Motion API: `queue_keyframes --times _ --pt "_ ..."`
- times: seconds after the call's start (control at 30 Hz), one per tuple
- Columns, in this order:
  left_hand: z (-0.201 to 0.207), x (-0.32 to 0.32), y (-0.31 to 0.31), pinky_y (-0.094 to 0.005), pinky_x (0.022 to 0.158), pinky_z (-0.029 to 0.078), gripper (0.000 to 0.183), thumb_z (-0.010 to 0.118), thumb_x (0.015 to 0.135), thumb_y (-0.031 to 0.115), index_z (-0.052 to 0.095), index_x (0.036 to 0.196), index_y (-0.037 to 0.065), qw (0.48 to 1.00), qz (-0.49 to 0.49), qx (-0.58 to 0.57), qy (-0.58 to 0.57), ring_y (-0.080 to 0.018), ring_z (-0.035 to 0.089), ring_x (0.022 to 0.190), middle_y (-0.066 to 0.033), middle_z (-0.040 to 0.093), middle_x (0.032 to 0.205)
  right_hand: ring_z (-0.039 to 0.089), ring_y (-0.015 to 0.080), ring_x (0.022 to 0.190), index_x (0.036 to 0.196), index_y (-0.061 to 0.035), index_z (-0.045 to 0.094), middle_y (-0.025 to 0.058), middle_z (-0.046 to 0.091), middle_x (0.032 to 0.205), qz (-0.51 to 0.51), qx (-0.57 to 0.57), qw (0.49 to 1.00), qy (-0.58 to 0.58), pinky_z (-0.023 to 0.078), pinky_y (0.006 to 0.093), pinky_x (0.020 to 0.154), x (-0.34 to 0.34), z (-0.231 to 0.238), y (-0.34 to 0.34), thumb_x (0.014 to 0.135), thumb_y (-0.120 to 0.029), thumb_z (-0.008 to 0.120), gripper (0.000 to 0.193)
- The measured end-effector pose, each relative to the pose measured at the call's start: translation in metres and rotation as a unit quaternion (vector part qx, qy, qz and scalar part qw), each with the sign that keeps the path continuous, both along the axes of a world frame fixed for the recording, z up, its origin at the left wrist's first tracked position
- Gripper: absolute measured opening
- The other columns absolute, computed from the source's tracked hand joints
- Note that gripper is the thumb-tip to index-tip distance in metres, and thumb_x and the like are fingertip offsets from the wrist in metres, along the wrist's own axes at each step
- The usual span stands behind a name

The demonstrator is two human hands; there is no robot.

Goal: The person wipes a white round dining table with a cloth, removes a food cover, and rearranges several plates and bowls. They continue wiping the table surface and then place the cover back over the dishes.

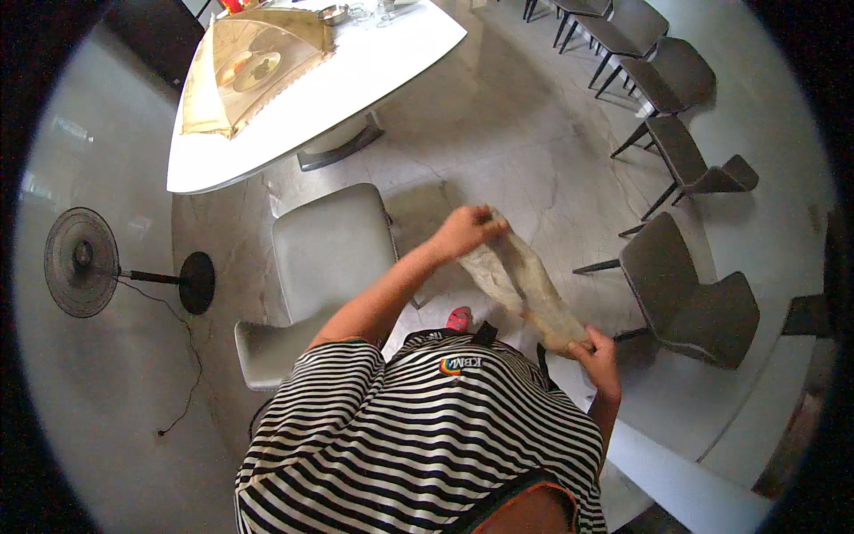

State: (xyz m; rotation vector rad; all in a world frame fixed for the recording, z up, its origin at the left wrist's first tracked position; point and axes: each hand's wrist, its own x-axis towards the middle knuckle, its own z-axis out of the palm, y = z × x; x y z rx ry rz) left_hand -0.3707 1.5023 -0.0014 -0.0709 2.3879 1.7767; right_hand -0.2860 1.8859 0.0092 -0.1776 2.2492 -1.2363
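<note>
A pale beige cloth [527, 283] is stretched at a slant between my two hands, in front of my striped shirt and over the floor. My left hand [464, 233] is closed on its upper end. Lower down and to the right, my right hand [598, 358] pinches the other end. The cloth hangs in loose folds and looks worn or stained. Beside my left forearm stands a grey padded chair [334, 245], and neither hand touches it.
A white table [382, 67] at the far left bears a gold mesh food cover [240, 67] over a plate, with a metal bowl [334, 13] nearby. A black standing fan [82, 258] with its cord is at left. Several dark grey chairs [680, 160] line the right side.
</note>
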Motion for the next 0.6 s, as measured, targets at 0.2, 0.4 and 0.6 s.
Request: queue_keyframes --times 0.2,0.4,0.6 --pt "-0.018 -0.095 -0.042 -0.0339 0.089 0.048 0.029 0.067 0.093 0.029 0.067 0.103 0.001 0.940 0.309 0.118 0.085 -0.0207 0.062 0.097 -0.0097 0.066 0.107 0.058 0.0178 0.109 0.134 0.0011 0.051 0.0073 0.060 0.121 -0.163 -0.431 0.887 -0.025 0.047 0.0337 0.095 -0.162 0.032 -0.079 0.092 -0.010 0.066 0.046" --pt "-0.136 -0.141 0.024 -0.0453 0.111 0.037 0.072 0.058 0.094 0.055 0.037 0.145 0.009 0.674 0.177 0.678 -0.235 -0.0267 0.038 0.137 -0.0118 0.037 0.151 0.059 0.0177 0.109 0.127 0.0048 0.054 0.0104 0.063 0.119 0.254 -0.426 0.869 -0.003 0.046 0.0329 0.096 -0.282 0.077 -0.193 0.089 -0.010 0.071 0.044" --pt "-0.060 -0.240 -0.009 -0.0381 0.102 0.049 0.041 0.057 0.099 0.025 0.050 0.135 0.009 0.781 0.045 0.623 0.010 -0.0211 0.055 0.120 -0.0085 0.053 0.137 0.063 0.0295 0.106 0.102 -0.0025 0.062 0.0118 0.065 0.113 0.262 -0.116 0.908 0.305 0.050 0.0375 0.092 -0.437 0.044 -0.211 0.079 -0.002 0.070 0.025"
